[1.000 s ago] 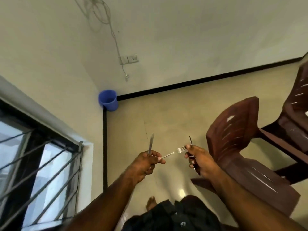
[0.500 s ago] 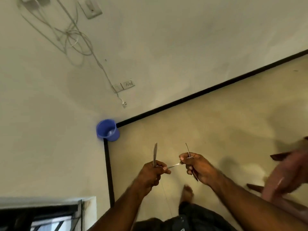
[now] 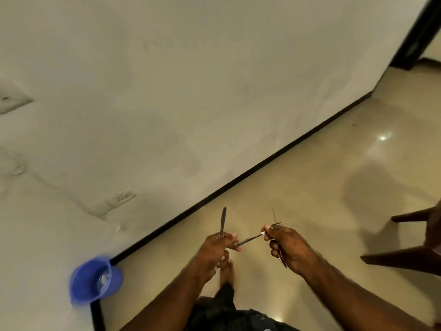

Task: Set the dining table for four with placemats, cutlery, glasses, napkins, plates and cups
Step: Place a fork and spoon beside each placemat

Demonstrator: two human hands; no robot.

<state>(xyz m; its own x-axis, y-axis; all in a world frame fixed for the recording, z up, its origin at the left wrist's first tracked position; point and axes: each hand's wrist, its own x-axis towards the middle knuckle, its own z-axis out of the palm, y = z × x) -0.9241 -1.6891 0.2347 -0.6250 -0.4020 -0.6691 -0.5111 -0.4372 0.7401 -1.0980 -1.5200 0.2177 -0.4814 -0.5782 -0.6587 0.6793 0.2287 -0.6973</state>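
Note:
My left hand [image 3: 216,249] grips a steel knife [image 3: 223,220] that points up and away. Its fingers also pinch the handle end of a fork [image 3: 250,238] that spans the gap between my hands. My right hand [image 3: 286,244] holds the fork near its tines [image 3: 278,226], together with more cutlery: a thin handle [image 3: 274,216] sticks up above the fingers and a spoon bowl [image 3: 282,260] hangs below the palm. Both hands are held over the beige floor at waist height. No table is in view.
A blue plastic bucket [image 3: 95,280] stands in the wall corner at lower left. A black skirting [image 3: 238,180] runs along the wall. Dark brown chair legs [image 3: 405,256] reach in from the right edge. A doorway [image 3: 420,32] opens at top right. My bare foot [image 3: 226,271] shows below my hands.
The view has swung right and up: the window is gone, the bucket has slid to lower left and the chair to the right edge. Both hands keep their hold on the cutlery.

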